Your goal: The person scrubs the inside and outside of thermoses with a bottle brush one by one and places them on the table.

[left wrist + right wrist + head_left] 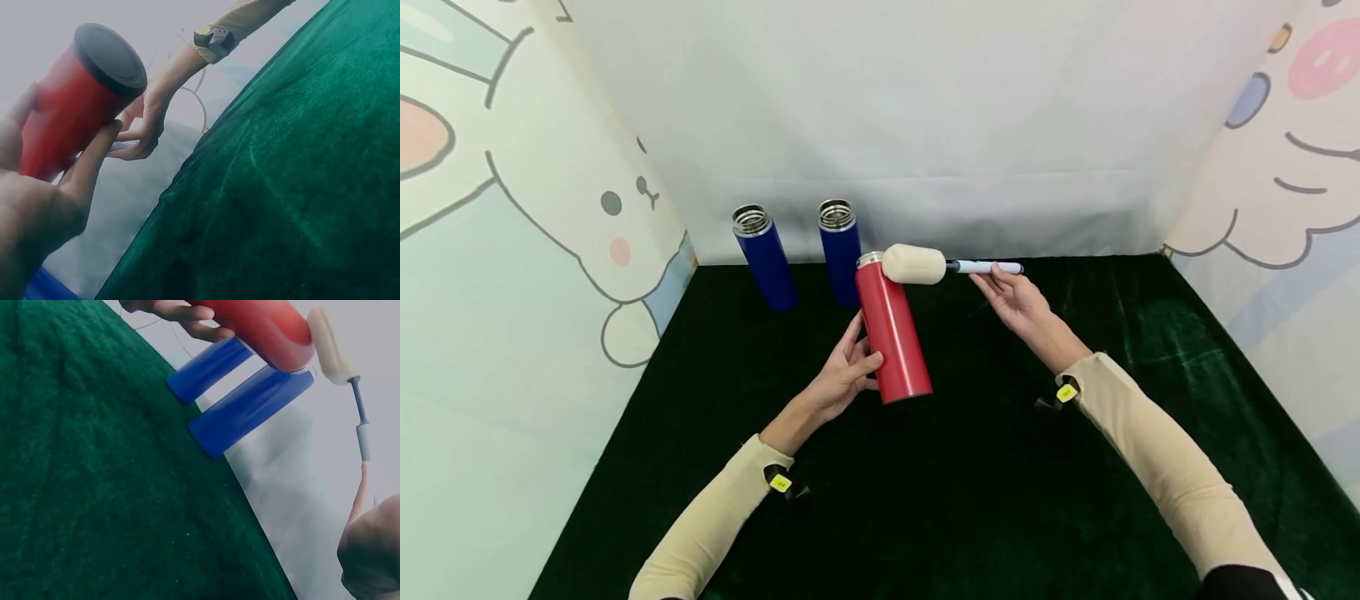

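My left hand (838,379) grips a red bottle (893,337) around its side and holds it tilted above the table. The bottle has a bare metal neck and no lid; its dark base (111,57) faces the left wrist camera. Between thumb and fingers, my right hand (1018,307) pinches the pale handle of a bottle brush (914,264). The brush's cream sponge head lies across the upper side of the bottle, close to its mouth. In the right wrist view the sponge head (330,347) is beside the bottle's top end, outside it.
Two blue bottles, a left one (767,267) and a right one (841,262), stand lidless at the back of the table. Dark green cloth (1000,492) covers the tabletop. A white curtain (925,108) hangs behind, with cartoon-printed panels (550,233) at both sides.
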{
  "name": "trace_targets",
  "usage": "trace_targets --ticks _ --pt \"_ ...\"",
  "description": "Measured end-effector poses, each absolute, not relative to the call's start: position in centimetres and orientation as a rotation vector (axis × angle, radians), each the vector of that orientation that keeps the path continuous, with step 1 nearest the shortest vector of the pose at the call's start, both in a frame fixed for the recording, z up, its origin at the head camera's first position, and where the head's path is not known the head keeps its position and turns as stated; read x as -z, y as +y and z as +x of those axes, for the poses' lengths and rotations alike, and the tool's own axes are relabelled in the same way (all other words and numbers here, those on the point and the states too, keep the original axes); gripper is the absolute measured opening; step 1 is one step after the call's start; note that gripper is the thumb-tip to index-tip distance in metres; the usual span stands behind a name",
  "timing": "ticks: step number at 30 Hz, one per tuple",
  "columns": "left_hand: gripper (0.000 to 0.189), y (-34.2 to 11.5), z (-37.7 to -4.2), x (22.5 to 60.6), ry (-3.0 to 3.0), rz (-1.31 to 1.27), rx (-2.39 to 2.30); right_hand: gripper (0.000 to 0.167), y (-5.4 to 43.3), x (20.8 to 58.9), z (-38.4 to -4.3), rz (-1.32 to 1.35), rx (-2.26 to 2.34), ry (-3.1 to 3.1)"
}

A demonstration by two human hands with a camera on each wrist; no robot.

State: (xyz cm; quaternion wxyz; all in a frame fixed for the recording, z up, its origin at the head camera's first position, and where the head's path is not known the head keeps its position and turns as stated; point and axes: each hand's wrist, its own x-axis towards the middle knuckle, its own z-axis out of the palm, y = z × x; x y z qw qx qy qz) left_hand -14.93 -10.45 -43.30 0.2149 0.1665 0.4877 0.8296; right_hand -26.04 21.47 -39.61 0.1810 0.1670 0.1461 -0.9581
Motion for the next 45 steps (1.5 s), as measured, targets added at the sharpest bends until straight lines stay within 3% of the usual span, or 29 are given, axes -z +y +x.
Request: trace_targets --ticks 7,16,24,38,45 --pt "0.102 -10.8 -15.1 42.9 1.373 0.471 -2.307 0.037 22.8 40.1 -24.6 0.405 2.563 0.584" --pt "0.096 -11.3 -15.1 42.3 1.258 0.464 -2.371 0.080 25.4 41.6 -22.9 0.282 2.328 0.772" --pt "0.092 -11.2 -15.0 42.0 1.209 0.481 -2.367 0.085 26.5 42.2 -22.3 0.185 2.258 0.832" --pt "0.091 -10.3 -14.7 42.2 1.273 0.461 -2.341 0.082 24.1 41.0 -23.0 0.169 2.361 0.803" --pt "0.087 -10.2 -14.2 42.1 1.224 0.483 -2.326 0.043 22.4 39.7 -24.2 0.354 2.547 0.601"
